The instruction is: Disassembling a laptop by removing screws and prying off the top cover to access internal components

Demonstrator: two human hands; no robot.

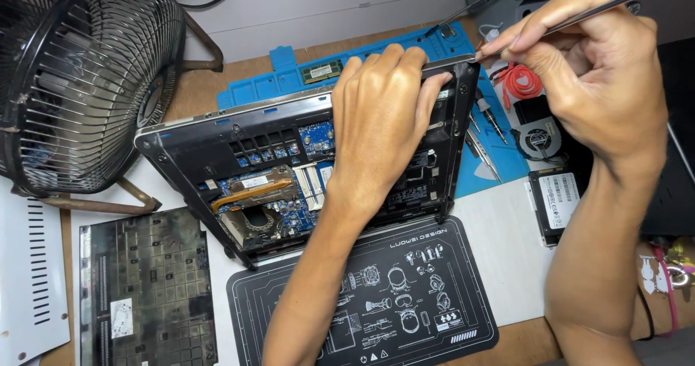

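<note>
An opened laptop base lies tilted on the bench, its blue circuit board, copper heat pipe and fan recess exposed. My left hand reaches over it and grips the far right corner of the chassis, fingers curled over the edge. My right hand pinches a thin metal pry tool, whose tip meets that same corner next to my left fingertips.
A black desk fan stands at the left. A removed keyboard panel lies front left beside a black printed mat. A blue work mat holds a memory module, screwdrivers, a small cooling fan. A drive lies right.
</note>
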